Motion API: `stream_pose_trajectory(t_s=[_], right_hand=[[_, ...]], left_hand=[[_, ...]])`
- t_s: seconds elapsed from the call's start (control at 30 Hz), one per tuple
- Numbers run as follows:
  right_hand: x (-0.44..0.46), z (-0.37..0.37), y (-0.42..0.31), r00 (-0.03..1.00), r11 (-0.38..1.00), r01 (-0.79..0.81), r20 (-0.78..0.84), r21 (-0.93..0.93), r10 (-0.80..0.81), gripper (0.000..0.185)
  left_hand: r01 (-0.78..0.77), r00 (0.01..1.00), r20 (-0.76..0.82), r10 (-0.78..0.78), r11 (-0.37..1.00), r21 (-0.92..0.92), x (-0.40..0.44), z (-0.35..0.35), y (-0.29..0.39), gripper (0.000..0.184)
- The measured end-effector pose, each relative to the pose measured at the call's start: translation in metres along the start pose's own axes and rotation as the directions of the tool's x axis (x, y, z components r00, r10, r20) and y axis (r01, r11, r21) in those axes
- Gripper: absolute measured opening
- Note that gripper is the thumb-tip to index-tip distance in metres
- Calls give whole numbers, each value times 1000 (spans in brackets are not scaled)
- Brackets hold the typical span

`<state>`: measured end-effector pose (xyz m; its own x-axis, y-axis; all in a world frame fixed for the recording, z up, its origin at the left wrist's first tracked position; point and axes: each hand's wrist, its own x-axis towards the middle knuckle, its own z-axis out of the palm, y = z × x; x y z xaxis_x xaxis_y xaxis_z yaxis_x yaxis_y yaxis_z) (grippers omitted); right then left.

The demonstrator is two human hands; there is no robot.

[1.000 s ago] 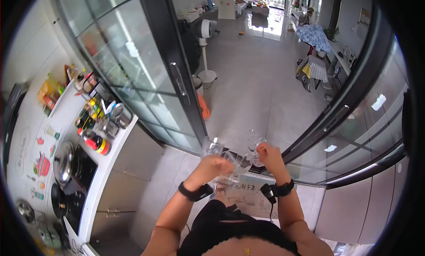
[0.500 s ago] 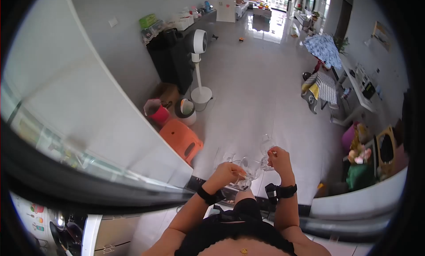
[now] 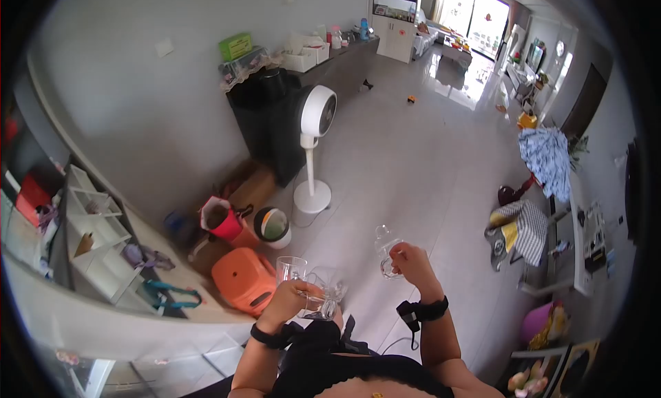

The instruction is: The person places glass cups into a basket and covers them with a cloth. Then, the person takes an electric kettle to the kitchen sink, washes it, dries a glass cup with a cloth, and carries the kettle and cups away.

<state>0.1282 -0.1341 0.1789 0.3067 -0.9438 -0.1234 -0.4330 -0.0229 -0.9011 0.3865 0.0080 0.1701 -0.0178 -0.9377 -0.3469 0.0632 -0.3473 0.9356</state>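
Note:
Clear glass cups [image 3: 292,268] are gathered at my left hand [image 3: 295,300], whose fingers are closed on their handles. One cup stands upright above the fingers, and others tilt to the right of them; their exact number is hard to make out. To the right, my right hand [image 3: 411,262] grips another clear glass item [image 3: 387,250], held apart from the left group. Part of that glass is hidden by the fingers. Black bands circle both wrists, and a small black device hangs at the right one.
An orange stool [image 3: 242,279] is just left of my left hand. Behind it are a white bin [image 3: 273,227], a red bin [image 3: 220,219] and a white standing fan [image 3: 311,171]. A cloth-draped stroller [image 3: 521,233] is at right, beside a white table [image 3: 570,239]. Shelves [image 3: 103,250] line the left.
The view has passed from the kitchen doorway into the room beyond. My hands have moved farther apart, each still holding glassware. The stool and fan appear nearer.

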Motion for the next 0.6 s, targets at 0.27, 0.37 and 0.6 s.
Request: stream_pose_trajectory(t_s=[0.27,0.37,0.6], right_hand=[[193,-108,15,994,996,-85,-74,-16,84,14],[253,-158,26,961,986,-169,-222,6,166,12],[436,-226,84,926,974,-219,-300,65,228,11]], left_hand=[[-268,951,191,243,956,116,248,35,98,16],[-314,918,300,261,939,141,340,51,147,20],[-102,964,254,81,992,72,543,75,210,12]])
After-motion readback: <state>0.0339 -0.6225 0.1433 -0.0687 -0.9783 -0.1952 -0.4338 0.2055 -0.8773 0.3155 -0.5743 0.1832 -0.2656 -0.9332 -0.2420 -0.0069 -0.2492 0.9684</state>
